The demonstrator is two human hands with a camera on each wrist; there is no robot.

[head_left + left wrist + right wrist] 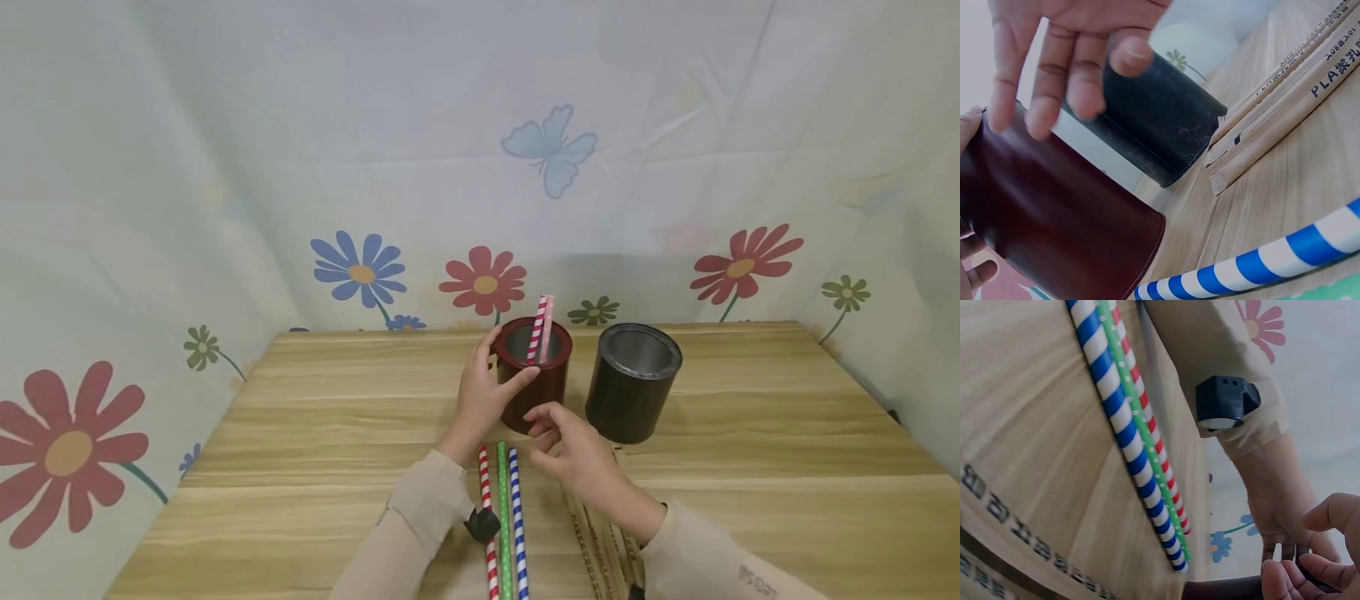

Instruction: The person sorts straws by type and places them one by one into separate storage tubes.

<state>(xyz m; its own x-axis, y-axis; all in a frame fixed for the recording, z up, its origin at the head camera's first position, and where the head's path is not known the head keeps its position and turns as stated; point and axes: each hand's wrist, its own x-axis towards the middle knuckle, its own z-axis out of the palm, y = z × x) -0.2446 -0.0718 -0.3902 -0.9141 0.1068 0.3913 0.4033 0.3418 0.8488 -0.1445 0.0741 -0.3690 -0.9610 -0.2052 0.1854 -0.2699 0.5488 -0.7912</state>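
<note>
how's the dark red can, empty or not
Not empty: two straws stick up from inside the dark red can in the head view.

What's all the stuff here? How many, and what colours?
Red can: 1, dark red, on table
Black can: 1, black, right of red can
Pink straws: 2, pink, in red can
Loose straws: 3, red, green, blue, table front
Packets: several, brown, right of loose straws
Table: 1, brown, under cans
Backdrop: 1, pale with flowers and butterfly, behind table
Sleeves: 2, beige, on arms
Wrist cameras: 2, black, by sleeves
Left hand: 1, bare, holding red can
Right hand: 1, bare, near red can
</note>
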